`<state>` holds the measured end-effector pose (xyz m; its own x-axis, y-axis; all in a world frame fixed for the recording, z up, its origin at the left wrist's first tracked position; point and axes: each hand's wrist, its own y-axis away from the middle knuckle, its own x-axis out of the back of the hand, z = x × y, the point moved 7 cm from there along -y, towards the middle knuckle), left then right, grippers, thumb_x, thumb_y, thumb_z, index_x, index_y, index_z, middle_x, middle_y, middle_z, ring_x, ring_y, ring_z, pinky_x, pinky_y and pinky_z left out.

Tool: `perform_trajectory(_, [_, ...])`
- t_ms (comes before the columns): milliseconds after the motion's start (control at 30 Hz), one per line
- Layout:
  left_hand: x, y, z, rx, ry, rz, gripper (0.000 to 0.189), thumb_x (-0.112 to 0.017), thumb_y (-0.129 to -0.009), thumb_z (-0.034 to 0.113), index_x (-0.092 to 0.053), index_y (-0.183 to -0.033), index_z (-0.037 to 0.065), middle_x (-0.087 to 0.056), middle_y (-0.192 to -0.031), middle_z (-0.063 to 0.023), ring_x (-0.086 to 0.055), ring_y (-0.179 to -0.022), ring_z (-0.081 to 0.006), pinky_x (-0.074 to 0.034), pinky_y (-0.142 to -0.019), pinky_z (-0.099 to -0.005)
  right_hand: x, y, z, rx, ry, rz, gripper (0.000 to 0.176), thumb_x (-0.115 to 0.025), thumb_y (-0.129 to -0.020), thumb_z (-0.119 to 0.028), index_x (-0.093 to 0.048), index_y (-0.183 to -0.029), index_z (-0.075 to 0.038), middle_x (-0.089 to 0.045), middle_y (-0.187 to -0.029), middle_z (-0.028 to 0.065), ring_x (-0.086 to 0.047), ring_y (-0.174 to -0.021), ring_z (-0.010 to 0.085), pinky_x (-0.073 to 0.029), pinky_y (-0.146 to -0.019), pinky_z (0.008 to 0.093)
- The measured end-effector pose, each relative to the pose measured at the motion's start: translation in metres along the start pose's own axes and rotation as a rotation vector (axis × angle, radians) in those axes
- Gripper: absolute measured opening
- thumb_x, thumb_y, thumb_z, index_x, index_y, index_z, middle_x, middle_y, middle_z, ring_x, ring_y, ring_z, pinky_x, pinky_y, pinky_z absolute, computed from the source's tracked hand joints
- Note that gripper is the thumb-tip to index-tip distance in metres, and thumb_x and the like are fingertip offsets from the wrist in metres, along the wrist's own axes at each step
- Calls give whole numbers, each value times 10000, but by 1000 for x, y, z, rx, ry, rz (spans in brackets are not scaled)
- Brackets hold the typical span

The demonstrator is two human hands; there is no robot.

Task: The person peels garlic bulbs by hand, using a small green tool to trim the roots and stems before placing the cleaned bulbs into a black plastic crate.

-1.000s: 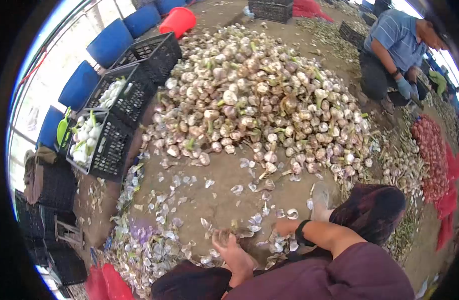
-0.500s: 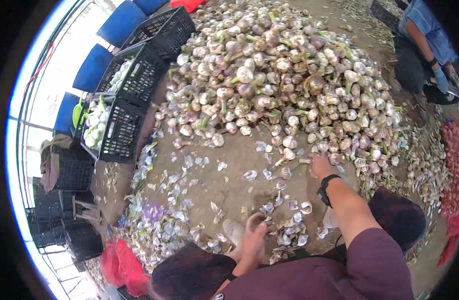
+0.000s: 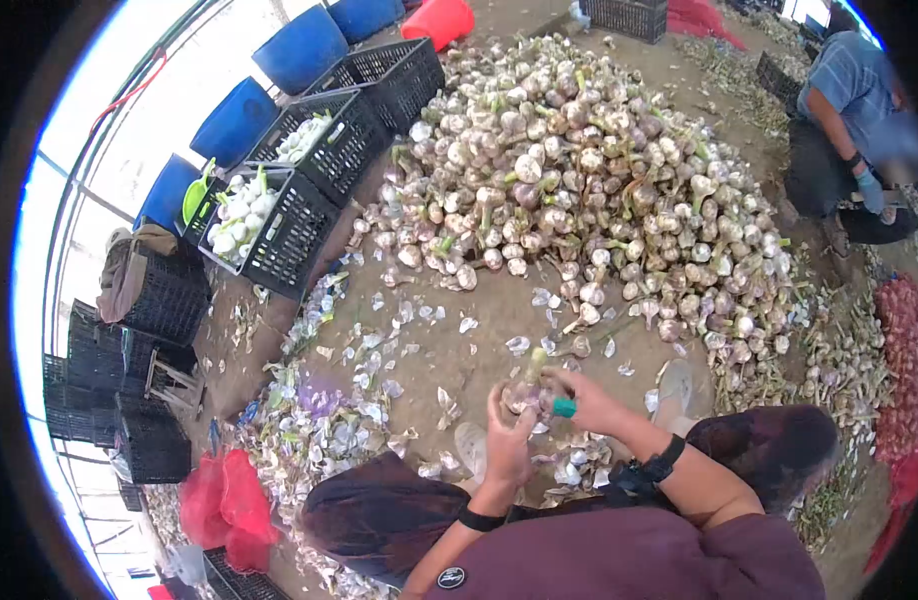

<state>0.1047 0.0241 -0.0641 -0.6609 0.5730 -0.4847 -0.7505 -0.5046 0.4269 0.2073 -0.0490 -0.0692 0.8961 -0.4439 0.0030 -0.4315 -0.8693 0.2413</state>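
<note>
A garlic bulb point(image 3: 524, 396) with its stalk point(image 3: 537, 364) pointing away from me is held between my hands, over the littered floor. My left hand point(image 3: 509, 436) curls its fingers around the bulb's near left side. Against the right side, close to the stalk, my right hand point(image 3: 591, 402) is closed with its fingertips at the bulb. A small green piece point(image 3: 564, 407) shows at the right hand's fingers; I cannot tell what it is. Beyond both hands rises a large heap of unpeeled garlic point(image 3: 579, 170).
Black crates point(image 3: 297, 235), two holding white cleaned garlic point(image 3: 244, 220), line the left beside blue barrels point(image 3: 234, 115). Papery peelings point(image 3: 329, 420) litter the floor. A red net bag point(image 3: 229, 505) lies lower left, a full net sack point(image 3: 901, 370) at right. Another person point(image 3: 849, 110) sits at upper right.
My right hand has come back from the heap's edge to my left hand, and a garlic bulb is now between them. The view has shifted, showing more of the far side.
</note>
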Motion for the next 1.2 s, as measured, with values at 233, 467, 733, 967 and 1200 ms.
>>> perform_trajectory(233, [18, 17, 22, -470, -575, 0, 624, -629, -689, -88, -310, -1213, 26, -470, -1109, -105, -517, -992, -166, -462, -847, -292, -23, 5, -37, -109, -34, 188, 257, -644, -808, -189, -509, -954, -25, -576, -778, 45, -529, -705, 123, -445, -637, 277])
perform_trajectory(467, [22, 38, 38, -274, -278, -42, 588, -601, -722, -36, -322, -1238, 2, -502, -1112, -107, -526, -1017, -181, -471, -843, -309, -34, 10, -62, 152, 91, 101, 222, -613, -827, -161, -525, -989, -36, -537, -718, 12, -471, -587, 81, -386, -520, 244])
perform_trajectory(733, [15, 35, 12, 42, 407, -153, 450, -421, -912, 67, -244, -1326, 63, -465, -1154, -121, -511, -1040, -226, -441, -880, -356, -12, 11, -60, 107, 157, 134, 227, -578, -842, -104, -553, -1054, -25, -588, -832, 33, -496, -721, 74, -422, -641, 240])
perform_trajectory(967, [5, 35, 37, -217, -44, -99, 561, -540, -781, -43, -263, -1258, 61, -449, -1149, -121, -483, -1049, -202, -431, -882, -326, -21, 27, -73, -139, -205, 95, 288, -632, -819, -209, -563, -1017, -11, -598, -844, 28, -529, -715, 90, -432, -622, 242])
perform_trajectory(1200, [5, 37, 38, -329, -86, -101, 577, -595, -729, -51, -285, -1205, 49, -457, -1119, -101, -480, -1044, -184, -432, -872, -310, -19, 11, -48, -1, 209, 242, 303, -672, -784, -210, -559, -939, 24, -606, -798, 71, -541, -715, 124, -453, -629, 309])
